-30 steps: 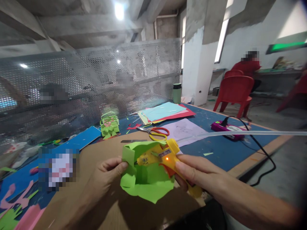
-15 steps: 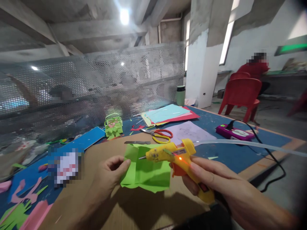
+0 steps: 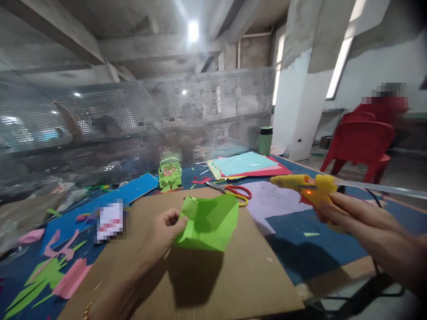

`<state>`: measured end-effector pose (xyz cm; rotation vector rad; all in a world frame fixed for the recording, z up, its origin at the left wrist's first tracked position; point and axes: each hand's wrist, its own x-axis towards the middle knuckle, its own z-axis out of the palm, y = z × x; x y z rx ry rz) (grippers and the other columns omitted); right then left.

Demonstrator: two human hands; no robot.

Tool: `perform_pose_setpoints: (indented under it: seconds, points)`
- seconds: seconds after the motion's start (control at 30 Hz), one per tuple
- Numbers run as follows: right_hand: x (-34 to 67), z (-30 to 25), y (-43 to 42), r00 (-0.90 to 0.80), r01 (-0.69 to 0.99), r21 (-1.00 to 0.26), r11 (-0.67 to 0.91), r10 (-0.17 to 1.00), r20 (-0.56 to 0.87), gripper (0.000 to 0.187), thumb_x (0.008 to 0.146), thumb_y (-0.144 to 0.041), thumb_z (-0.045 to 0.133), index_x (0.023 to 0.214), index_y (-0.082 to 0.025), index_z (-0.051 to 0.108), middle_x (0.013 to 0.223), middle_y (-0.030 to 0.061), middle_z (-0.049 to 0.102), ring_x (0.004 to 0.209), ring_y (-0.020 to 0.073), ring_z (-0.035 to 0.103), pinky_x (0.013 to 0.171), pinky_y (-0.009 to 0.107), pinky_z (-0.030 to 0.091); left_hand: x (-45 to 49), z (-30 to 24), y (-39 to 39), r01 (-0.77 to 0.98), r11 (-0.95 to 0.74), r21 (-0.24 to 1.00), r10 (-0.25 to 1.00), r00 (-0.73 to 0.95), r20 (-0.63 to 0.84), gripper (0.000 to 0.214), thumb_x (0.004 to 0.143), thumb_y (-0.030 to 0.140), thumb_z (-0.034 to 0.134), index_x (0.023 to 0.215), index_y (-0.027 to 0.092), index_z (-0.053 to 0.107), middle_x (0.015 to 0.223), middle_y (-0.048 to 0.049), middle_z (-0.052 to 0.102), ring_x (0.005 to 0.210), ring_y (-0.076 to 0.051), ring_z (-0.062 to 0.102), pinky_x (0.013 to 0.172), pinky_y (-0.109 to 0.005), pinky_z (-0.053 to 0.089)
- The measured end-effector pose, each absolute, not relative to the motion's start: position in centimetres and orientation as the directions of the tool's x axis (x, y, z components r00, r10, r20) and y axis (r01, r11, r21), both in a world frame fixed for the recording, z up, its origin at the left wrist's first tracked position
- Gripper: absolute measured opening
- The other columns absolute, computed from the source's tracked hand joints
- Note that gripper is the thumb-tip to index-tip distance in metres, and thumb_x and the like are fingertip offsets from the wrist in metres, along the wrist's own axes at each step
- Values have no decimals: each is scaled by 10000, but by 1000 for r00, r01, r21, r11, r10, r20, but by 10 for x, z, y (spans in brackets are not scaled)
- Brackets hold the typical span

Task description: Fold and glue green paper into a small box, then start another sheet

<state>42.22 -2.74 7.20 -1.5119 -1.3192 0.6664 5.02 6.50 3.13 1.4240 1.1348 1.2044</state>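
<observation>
Pinched at its left edge by my left hand [image 3: 168, 231] is a folded sheet of bright green paper [image 3: 213, 222], held up over a brown cardboard sheet [image 3: 247, 280]. My right hand [image 3: 363, 226] grips a yellow hot glue gun [image 3: 307, 186] by its handle, off to the right and apart from the paper. A small orange light glows on the gun, and its nozzle points left. A clear glue stick [image 3: 373, 187] trails from its back end. Scissors [image 3: 238, 192] with red and yellow handles lie just behind the green paper.
A purple sheet [image 3: 267, 204] and stacked coloured paper [image 3: 247, 166] lie behind. A small green paper basket [image 3: 170, 173] and a green bottle [image 3: 265, 141] stand near the mesh screen [image 3: 207, 115]. Pink and green scraps [image 3: 50, 275] cover the left side. A person sits on a red chair [image 3: 362, 142].
My right hand has carried the glue gun right, away from the green paper. My left hand still holds the paper, now tilted differently. The view has turned slightly left.
</observation>
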Motion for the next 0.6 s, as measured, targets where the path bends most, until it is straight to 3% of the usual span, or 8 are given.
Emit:
perform_pose_setpoints:
  seconds: [0.07,0.13,0.27,0.37,0.47,0.5,0.6]
  points:
    - [435,67,-9,346,687,-721,87,834,430,234,882,-473,632,810,-255,682,828,53,669,876,292,587,813,482,375,51,35,65,81,-155,985,984,103,147,316,628,405,814,653,147,633,562,11,580,508,-112,510,489,-201,382]
    - [450,52,9,250,822,-554,130,792,557,300,926,-471,545,868,-229,713,899,93,685,886,278,606,827,468,383,51,37,65,85,-167,982,981,113,157,299,633,398,784,673,150,620,578,8,579,523,-121,514,498,-210,381]
    - [488,12,36,-55,960,-203,192,842,536,356,885,-462,535,931,-198,770,726,112,619,657,261,579,652,426,431,51,34,69,98,-199,975,973,140,184,277,648,394,725,687,150,599,602,6,560,541,-125,495,511,-226,368]
    - [501,6,43,-103,979,-105,173,873,477,338,906,-397,495,935,-208,774,724,127,634,674,300,628,616,421,451,51,30,73,116,-228,967,965,157,209,251,662,381,687,671,162,564,589,22,512,542,-124,468,512,-230,340]
    - [473,31,40,-114,993,35,115,802,586,321,895,-406,505,895,-213,762,754,153,645,651,327,608,570,443,429,51,27,74,150,-248,957,959,178,221,219,690,358,655,678,166,550,597,28,486,558,-120,447,514,-229,314]
    - [454,43,37,-163,985,64,158,757,633,320,915,-387,483,903,-214,752,790,156,652,676,322,608,596,450,442,51,26,73,163,-252,954,958,184,222,211,699,351,647,680,167,544,605,29,482,566,-118,441,518,-229,312]
    - [376,77,27,-353,869,-39,493,674,649,259,994,-328,465,1002,-218,699,974,120,671,868,263,634,752,408,494,51,28,70,206,-256,944,955,204,215,208,719,345,626,675,175,514,628,25,480,589,-118,440,532,-234,323]
